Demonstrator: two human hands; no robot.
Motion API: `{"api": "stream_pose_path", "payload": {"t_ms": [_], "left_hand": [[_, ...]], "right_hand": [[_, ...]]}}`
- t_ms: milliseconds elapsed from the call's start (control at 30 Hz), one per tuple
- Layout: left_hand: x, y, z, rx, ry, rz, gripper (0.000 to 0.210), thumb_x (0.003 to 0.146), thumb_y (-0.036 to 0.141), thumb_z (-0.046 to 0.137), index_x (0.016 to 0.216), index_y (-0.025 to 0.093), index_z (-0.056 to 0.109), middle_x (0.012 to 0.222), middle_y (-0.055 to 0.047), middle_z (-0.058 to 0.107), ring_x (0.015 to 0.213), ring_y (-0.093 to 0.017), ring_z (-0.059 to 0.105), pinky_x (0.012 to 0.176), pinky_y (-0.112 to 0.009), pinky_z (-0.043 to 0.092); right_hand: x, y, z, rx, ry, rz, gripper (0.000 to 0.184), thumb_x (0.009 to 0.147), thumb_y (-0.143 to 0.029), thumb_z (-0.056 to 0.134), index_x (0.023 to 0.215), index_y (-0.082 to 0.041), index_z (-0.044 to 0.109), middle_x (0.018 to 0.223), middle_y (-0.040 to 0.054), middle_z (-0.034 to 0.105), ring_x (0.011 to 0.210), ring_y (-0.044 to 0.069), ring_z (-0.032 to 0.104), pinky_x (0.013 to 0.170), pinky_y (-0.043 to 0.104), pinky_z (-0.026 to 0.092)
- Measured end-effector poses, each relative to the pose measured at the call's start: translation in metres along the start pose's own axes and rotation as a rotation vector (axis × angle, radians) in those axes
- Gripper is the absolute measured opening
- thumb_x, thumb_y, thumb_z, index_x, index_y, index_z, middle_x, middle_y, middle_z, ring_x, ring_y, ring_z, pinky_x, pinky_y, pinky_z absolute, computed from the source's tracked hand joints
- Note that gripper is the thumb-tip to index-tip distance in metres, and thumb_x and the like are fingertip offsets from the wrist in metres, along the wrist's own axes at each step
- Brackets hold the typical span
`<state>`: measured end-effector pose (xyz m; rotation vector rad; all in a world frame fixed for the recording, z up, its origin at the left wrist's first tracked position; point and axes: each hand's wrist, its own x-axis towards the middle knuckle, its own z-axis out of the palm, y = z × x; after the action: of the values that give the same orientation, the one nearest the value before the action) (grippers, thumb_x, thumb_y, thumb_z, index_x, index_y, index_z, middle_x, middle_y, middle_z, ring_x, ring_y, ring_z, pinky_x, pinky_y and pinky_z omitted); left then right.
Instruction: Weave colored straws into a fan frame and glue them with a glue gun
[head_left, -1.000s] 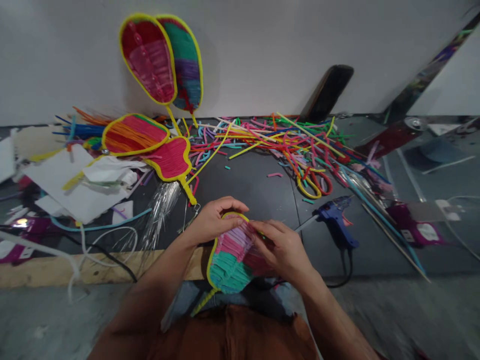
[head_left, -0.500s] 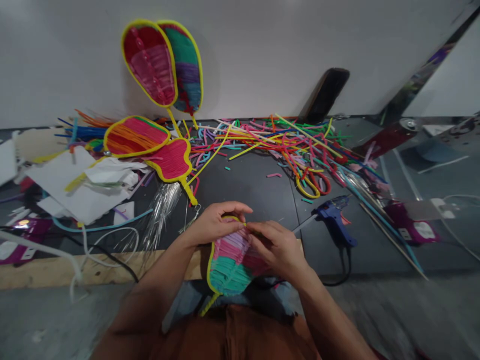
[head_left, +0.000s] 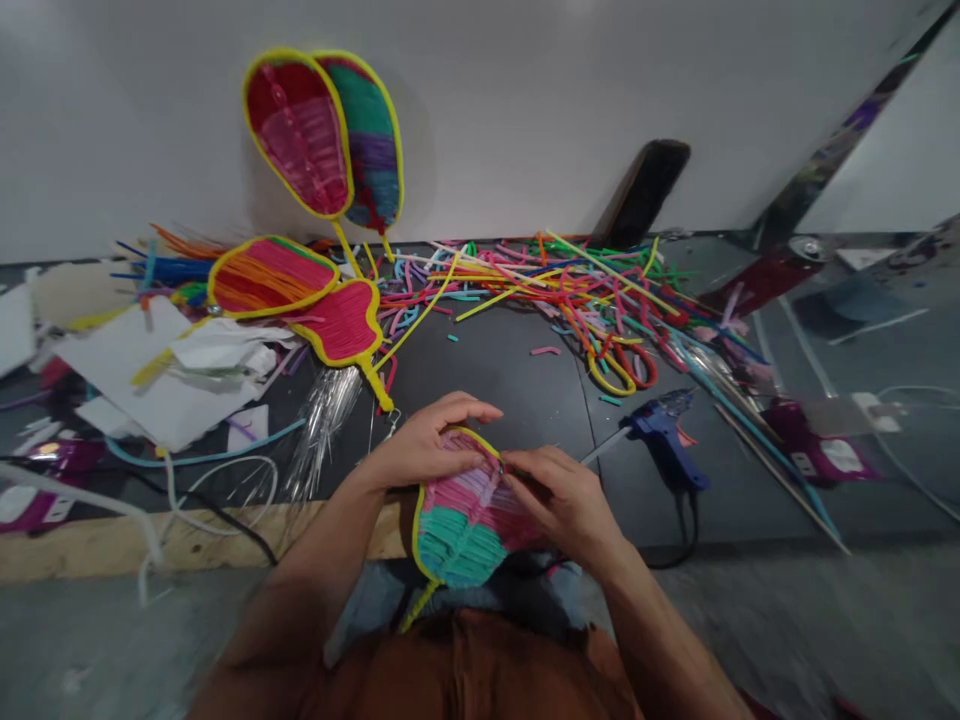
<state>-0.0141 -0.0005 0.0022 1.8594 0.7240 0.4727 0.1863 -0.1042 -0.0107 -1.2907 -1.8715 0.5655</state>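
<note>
A paddle-shaped pipe-cleaner fan (head_left: 461,545) is held up in front of my body at the table's near edge. Its yellow rim surrounds bands of pink, lilac and teal, and a yellow handle points down toward my lap. My left hand (head_left: 424,445) grips the upper left of the fan, thumb across the front and index finger stretched over the top edge. At the upper right rim, my right hand (head_left: 562,495) pinches the edge with thumb and fingertips. The fan's right side is partly covered by that hand. A tiny dark spot shows at the pinched fingertips, too small to name.
Right of my hands lies a blue glue gun (head_left: 664,435) with its cord. Scissors (head_left: 622,365) rest beside a heap of pipe cleaners (head_left: 517,275) along the wall. More fans (head_left: 345,320), silver tinsel (head_left: 326,420), papers (head_left: 165,375), a leaning phone (head_left: 649,190) and a can (head_left: 780,275) stand around.
My right fingers have moved slightly down and right along the fan's top rim, uncovering more of its upper edge. The left hand keeps its hold.
</note>
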Motion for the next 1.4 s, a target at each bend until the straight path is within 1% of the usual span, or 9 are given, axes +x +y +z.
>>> {"api": "stream_pose_path", "payload": {"t_ms": [133,333,567,633,733,867,1033,1233,1400], "left_hand": [[0.001,0.001,0.0,0.035,-0.008,0.043,0.041,0.079,0.029,0.069,0.119,0.022,0.062,0.113,-0.006,0.057,0.109,-0.02,0.056,0.099,-0.034,0.043],[0.002,-0.002,0.004,0.062,0.035,0.118,0.015,0.085,0.029,0.066,0.097,0.021,0.07,0.106,-0.005,0.058,0.105,-0.018,0.057,0.096,-0.035,0.044],[0.002,-0.004,0.007,0.12,0.059,0.15,0.012,0.082,0.029,0.068,0.091,0.022,0.071,0.11,-0.007,0.059,0.111,-0.021,0.055,0.097,-0.038,0.044],[0.001,-0.004,0.007,0.002,0.069,0.085,0.026,0.078,0.028,0.073,0.103,0.023,0.069,0.115,-0.007,0.058,0.109,-0.022,0.057,0.095,-0.038,0.046],[0.0,-0.006,0.004,-0.354,0.137,-0.058,0.06,0.075,0.025,0.074,0.131,0.027,0.05,0.12,-0.009,0.058,0.105,-0.022,0.062,0.09,-0.038,0.05],[-0.003,-0.007,-0.004,-0.628,0.218,-0.116,0.071,0.078,0.025,0.071,0.141,0.023,0.037,0.116,-0.011,0.065,0.111,-0.025,0.062,0.098,-0.042,0.045],[-0.01,0.0,-0.009,-0.572,0.285,-0.222,0.076,0.084,0.033,0.067,0.148,0.02,0.029,0.113,-0.013,0.07,0.113,-0.024,0.062,0.104,-0.041,0.04],[-0.024,0.009,0.004,-0.518,0.213,-0.27,0.08,0.086,0.039,0.064,0.151,0.02,0.021,0.129,-0.016,0.062,0.121,-0.027,0.057,0.104,-0.04,0.041],[-0.038,0.007,0.009,-0.287,0.279,-0.306,0.074,0.089,0.042,0.058,0.151,0.021,0.022,0.128,-0.014,0.063,0.122,-0.025,0.057,0.107,-0.04,0.039]], "right_hand": [[0.002,0.001,-0.003,-0.026,0.009,-0.009,0.016,0.09,-0.019,0.056,0.103,-0.02,0.066,0.087,0.0059,0.072,0.079,0.018,0.067,0.072,0.029,0.055],[0.008,0.004,-0.01,-0.062,-0.028,-0.021,0.016,0.089,-0.017,0.059,0.102,-0.02,0.067,0.087,0.0052,0.072,0.08,0.017,0.068,0.074,0.027,0.055],[0.01,0.004,-0.007,-0.065,-0.048,-0.042,0.015,0.09,-0.018,0.057,0.101,-0.019,0.066,0.085,0.0054,0.071,0.078,0.016,0.067,0.073,0.027,0.055],[0.009,0.005,-0.006,-0.057,-0.045,-0.036,0.015,0.09,-0.018,0.058,0.101,-0.019,0.066,0.085,0.0056,0.071,0.078,0.017,0.067,0.073,0.027,0.055],[0.007,0.006,-0.006,-0.04,-0.035,-0.025,0.014,0.09,-0.018,0.058,0.101,-0.019,0.066,0.086,0.0056,0.071,0.079,0.017,0.067,0.073,0.028,0.055],[0.003,0.008,-0.007,-0.031,-0.011,-0.023,0.016,0.091,-0.018,0.056,0.103,-0.02,0.066,0.087,0.0051,0.072,0.081,0.017,0.067,0.075,0.028,0.055],[-0.003,0.011,-0.012,-0.035,0.046,-0.01,0.016,0.09,-0.018,0.056,0.102,-0.021,0.066,0.087,0.005,0.073,0.08,0.017,0.067,0.075,0.028,0.055],[-0.006,0.014,-0.012,-0.029,0.063,0.016,0.017,0.09,-0.019,0.056,0.103,-0.022,0.066,0.09,0.0045,0.073,0.083,0.017,0.068,0.076,0.029,0.055],[-0.007,0.013,-0.01,-0.027,0.073,0.003,0.016,0.09,-0.019,0.055,0.102,-0.022,0.066,0.089,0.0047,0.073,0.082,0.017,0.068,0.076,0.029,0.055]]}}
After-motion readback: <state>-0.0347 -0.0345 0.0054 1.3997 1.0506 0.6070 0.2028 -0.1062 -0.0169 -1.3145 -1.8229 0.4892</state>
